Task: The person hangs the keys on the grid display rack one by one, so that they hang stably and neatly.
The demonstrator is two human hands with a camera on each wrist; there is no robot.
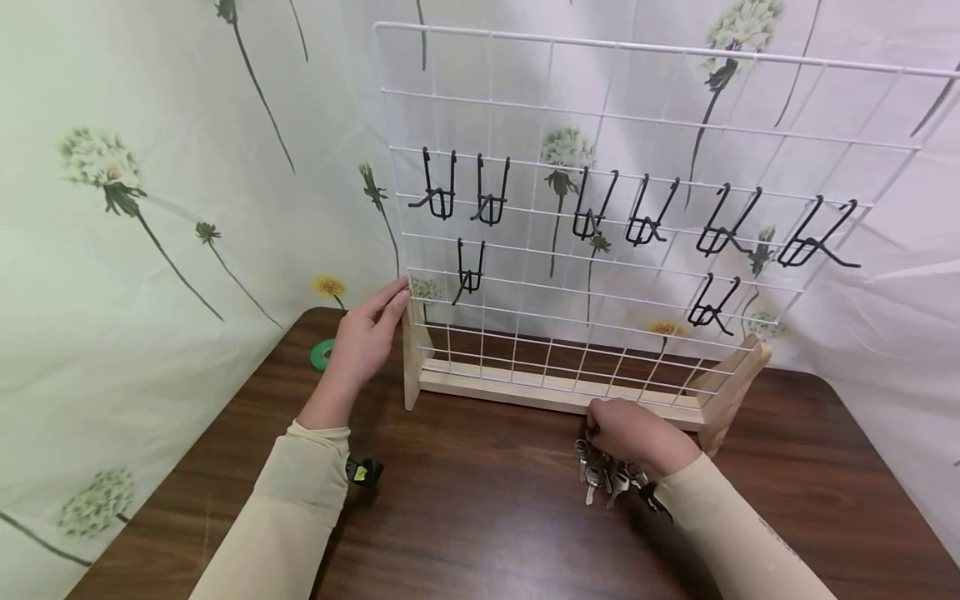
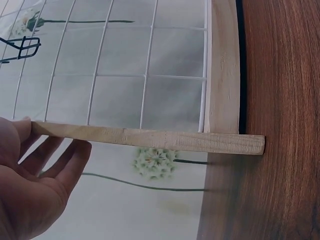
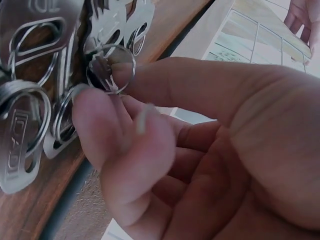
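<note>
Under right hand [image 1: 637,433] – keys [image 1: 603,477], ring pinched; left hand [image 1: 367,337] on rack [image 1: 412,367].

Keys [image 1: 609,475] lie before the rack [image 1: 570,250]; tape roll [image 1: 322,353] to its left.

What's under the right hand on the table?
A bunch of silver keys on rings lies on the dark wooden table beneath the right hand, whose fingertips pinch one key ring. The hand covers the bunch's upper part, so the key count stays unclear.
</note>
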